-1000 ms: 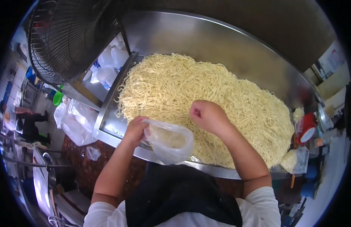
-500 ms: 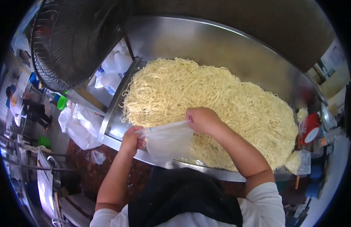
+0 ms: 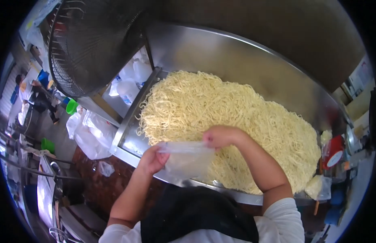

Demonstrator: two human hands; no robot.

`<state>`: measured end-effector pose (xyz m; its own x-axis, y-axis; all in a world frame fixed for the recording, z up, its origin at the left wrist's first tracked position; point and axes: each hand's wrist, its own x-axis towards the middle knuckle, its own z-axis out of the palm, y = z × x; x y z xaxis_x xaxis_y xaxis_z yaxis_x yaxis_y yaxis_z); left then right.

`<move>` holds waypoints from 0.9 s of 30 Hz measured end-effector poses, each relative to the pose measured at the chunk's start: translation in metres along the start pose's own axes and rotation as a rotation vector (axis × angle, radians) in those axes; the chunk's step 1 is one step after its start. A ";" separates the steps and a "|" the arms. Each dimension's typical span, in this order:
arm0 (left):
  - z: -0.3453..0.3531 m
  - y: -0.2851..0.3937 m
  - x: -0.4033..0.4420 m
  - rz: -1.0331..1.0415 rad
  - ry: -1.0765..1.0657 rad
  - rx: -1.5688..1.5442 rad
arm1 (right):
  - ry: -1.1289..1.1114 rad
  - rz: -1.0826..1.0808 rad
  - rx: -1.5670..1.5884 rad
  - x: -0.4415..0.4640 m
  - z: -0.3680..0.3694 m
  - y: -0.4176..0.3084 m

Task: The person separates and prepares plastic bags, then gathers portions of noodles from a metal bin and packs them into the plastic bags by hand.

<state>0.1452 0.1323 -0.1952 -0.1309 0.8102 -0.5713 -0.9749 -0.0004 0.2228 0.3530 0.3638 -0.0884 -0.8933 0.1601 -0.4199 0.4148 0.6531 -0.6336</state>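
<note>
A clear plastic bag (image 3: 188, 164) is stretched between my two hands above the front edge of the metal tray (image 3: 127, 139). My left hand (image 3: 154, 159) is closed on the bag's left top corner, and my right hand (image 3: 214, 137) pinches its right top corner. The bag's mouth lies flat in a line between them. What is inside the bag is hard to make out. Behind and to the right, a large heap of pale yellow noodles (image 3: 236, 109) spreads over the tray.
A large fan (image 3: 90, 44) stands at upper left. White plastic bags (image 3: 92, 135) hang left of the tray. A red scale (image 3: 333, 152) and a bag of noodles (image 3: 317, 187) sit at the right. Another person (image 3: 34, 95) is at far left.
My right hand went from a fist over the noodles to gripping the bag's right corner. The open bag has been pulled flat along its mouth. The camera view has shifted slightly.
</note>
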 end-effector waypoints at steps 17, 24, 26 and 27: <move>-0.080 0.000 -0.095 0.213 0.284 0.347 | 0.547 0.157 -0.398 0.247 0.032 -0.010; -0.039 0.018 -0.092 0.265 0.258 0.312 | 0.858 0.007 0.381 0.135 -0.019 -0.021; -0.003 0.028 -0.088 0.298 0.249 0.332 | 1.032 -0.222 0.308 0.065 -0.087 -0.084; 0.007 0.027 -0.088 0.338 0.250 0.356 | 1.120 -0.380 0.505 0.055 -0.109 -0.090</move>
<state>0.1314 0.0652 -0.1331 -0.5075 0.6356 -0.5818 -0.7553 -0.0031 0.6554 0.2480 0.3943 0.0160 -0.5246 0.7186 0.4565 -0.0973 0.4821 -0.8707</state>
